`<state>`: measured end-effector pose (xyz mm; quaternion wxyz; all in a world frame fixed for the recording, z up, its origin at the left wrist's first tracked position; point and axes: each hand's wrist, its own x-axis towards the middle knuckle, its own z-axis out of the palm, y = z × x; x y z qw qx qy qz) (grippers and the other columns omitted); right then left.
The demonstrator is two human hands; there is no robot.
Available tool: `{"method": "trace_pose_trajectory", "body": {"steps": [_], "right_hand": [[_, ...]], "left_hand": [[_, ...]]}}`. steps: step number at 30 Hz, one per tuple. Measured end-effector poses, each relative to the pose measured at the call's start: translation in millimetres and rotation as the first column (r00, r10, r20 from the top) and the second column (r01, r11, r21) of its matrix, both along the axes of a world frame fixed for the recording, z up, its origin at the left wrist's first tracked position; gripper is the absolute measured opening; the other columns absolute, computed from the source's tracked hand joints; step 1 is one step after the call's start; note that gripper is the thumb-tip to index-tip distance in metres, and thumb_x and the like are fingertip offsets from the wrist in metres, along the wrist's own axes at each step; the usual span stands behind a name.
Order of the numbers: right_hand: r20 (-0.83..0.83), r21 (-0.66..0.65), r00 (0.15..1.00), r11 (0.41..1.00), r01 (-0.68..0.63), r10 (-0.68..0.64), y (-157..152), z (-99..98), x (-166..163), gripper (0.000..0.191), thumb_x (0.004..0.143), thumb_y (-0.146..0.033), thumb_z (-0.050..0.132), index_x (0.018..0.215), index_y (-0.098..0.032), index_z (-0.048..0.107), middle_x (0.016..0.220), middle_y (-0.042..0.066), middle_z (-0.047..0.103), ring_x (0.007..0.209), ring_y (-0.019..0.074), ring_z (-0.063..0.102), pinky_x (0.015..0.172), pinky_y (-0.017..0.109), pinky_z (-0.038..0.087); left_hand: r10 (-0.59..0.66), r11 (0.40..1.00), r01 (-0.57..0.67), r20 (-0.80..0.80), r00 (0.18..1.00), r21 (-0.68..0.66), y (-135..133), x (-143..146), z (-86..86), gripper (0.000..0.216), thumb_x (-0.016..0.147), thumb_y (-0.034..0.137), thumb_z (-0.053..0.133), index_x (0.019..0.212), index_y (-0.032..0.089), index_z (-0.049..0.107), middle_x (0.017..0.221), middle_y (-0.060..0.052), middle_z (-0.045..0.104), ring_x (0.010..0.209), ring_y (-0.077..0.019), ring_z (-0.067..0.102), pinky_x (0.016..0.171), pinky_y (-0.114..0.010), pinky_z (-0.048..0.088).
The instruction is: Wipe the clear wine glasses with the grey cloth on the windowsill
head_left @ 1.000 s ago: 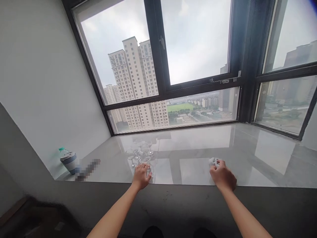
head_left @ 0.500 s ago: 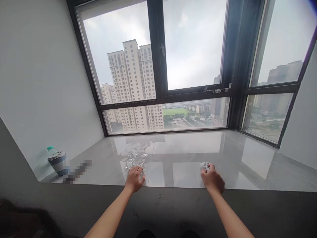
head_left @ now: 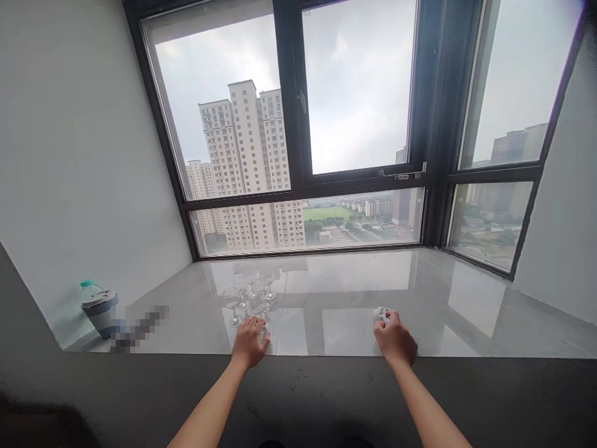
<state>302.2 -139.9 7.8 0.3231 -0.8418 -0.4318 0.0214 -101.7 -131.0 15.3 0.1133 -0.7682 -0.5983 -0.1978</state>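
Several clear stemmed glasses [head_left: 242,289] stand in a group on the shiny grey windowsill [head_left: 345,333], left of centre. My left hand [head_left: 249,342] is at the front of the group, fingers curled round the nearest stemmed glass [head_left: 263,325] with the thumb on its right side. The hand covers part of that glass. Well to the right, my right hand [head_left: 396,339] is closed on a crumpled white cloth [head_left: 380,314], which pokes out past the fingers and rests at the sill's surface.
A lidded paper cup [head_left: 100,311] stands at the sill's left end, with a green-capped bottle [head_left: 88,286] behind it. Beside them lies a pixelated item [head_left: 140,330]. Dark-framed windows [head_left: 298,193] rise behind the sill, whose front edge runs under my wrists.
The whole view has shifted slightly, so the sill and window sit a little further left and lower. Both hands keep nearly the same pose and place on the sill.
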Motion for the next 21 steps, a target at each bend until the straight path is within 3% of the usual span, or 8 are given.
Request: {"method": "trace_pose_trajectory", "body": {"steps": [21], "right_hand": [[0.012,-0.015,0.998,0.998,0.062,-0.062,-5.9,3.0,-2.6,0.039,0.088,-0.032,0.044,0.124,-0.02,0.055,0.101,0.013,0.068,0.091,0.0272,0.065,0.07,0.033,0.042]], "left_hand": [[0.03,0.997,-0.029,0.012,0.999,-0.077,-1.7,4.6,4.6,0.025,0.089,0.034,0.047,0.108,0.022,0.059,0.11,-0.009,0.058,0.107,-0.0267,0.049,0.091,-0.039,0.039]]}}
